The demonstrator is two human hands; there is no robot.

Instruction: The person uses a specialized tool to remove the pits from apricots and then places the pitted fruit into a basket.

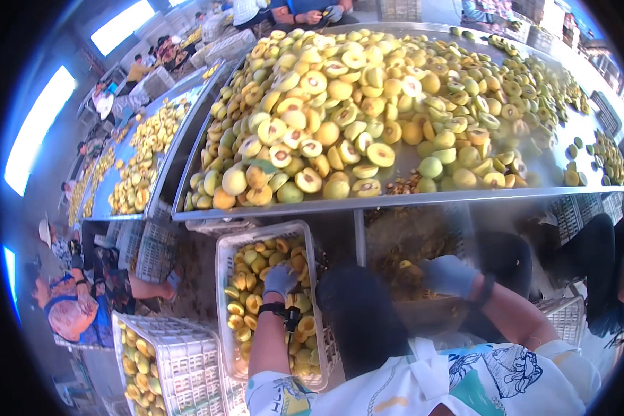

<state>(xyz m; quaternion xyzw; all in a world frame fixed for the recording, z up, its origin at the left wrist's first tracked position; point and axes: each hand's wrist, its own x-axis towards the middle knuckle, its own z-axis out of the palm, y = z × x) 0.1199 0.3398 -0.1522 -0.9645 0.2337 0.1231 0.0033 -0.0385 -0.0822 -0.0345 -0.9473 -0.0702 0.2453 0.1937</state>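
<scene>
My left hand, in a grey-blue glove, reaches into a white plastic crate of halved yellow peaches. Its fingertips are hidden against the fruit, so I cannot make out their grip. My right hand, gloved alike, is closed above a bin under the table edge, between my knees. From its fingers juts a small yellowish thing, too hazy to name. Brown scraps lie in that bin. A large heap of halved and whole peaches covers much of the metal table in front.
A second crate of peach halves stands at my lower left. Another fruit-laden table runs along the left. A seated person is beyond the crates, and another person's dark-clad legs are at right. The raised metal rim borders my table.
</scene>
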